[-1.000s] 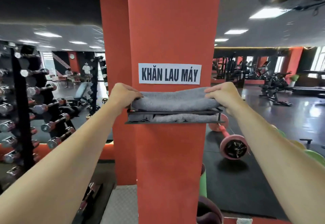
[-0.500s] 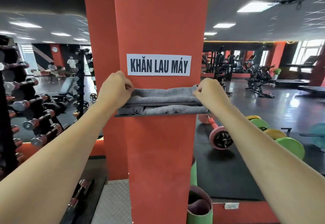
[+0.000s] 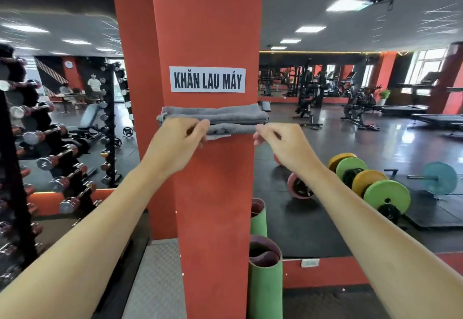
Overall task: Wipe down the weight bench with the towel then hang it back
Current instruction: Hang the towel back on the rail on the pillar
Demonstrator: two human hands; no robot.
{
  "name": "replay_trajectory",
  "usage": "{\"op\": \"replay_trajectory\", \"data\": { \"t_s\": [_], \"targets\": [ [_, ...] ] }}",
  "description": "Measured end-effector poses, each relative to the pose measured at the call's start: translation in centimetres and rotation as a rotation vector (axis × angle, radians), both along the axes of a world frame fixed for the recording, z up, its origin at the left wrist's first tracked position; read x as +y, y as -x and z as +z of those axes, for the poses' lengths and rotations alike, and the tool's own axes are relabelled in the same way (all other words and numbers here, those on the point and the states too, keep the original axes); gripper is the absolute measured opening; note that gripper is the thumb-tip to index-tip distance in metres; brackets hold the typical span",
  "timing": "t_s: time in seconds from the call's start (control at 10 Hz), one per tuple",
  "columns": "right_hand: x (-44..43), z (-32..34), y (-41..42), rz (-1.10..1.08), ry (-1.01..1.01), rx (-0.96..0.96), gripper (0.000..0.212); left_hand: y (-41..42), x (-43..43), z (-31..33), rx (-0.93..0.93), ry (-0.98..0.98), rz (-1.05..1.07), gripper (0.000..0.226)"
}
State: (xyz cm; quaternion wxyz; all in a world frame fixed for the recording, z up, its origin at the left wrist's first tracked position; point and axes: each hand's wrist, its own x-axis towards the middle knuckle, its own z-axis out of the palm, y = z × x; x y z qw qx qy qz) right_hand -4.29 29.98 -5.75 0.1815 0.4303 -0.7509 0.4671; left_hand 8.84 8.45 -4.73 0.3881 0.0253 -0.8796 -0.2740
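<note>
A folded grey towel (image 3: 215, 114) lies over a black rack (image 3: 266, 118) fixed to the red pillar (image 3: 213, 30), under a sign reading "KHĂN LAU MÁY" (image 3: 207, 79). My left hand (image 3: 179, 144) is just below the rack's left half, thumb and fingers pinched on the towel's lower fold. At the right end of that lower fold, my right hand (image 3: 279, 142) has its fingers curled on the towel's edge. A padded incline bench (image 3: 87, 118) stands far back on the left.
A tall dumbbell rack (image 3: 50, 163) fills the left side. Rolled green mats (image 3: 265, 276) stand at the pillar's foot. Coloured weight plates (image 3: 373, 186) and a pink-plated barbell (image 3: 299, 188) lie on the black floor to the right. Machines and flat benches (image 3: 436, 119) stand further back.
Both hands have come off the top of the towel's ends and dropped to the front of the rack, closer together, now at the lower fold. The view has shifted slightly right.
</note>
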Motion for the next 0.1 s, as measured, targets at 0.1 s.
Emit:
{"op": "replay_trajectory", "data": {
  "t_s": [0.1],
  "targets": [
    [3.83,-1.1,-3.98,0.246,0.111,-0.432,0.071,-2.44,4.88,-1.0,-0.194,-0.521,-0.318,0.066]
  ]
}}
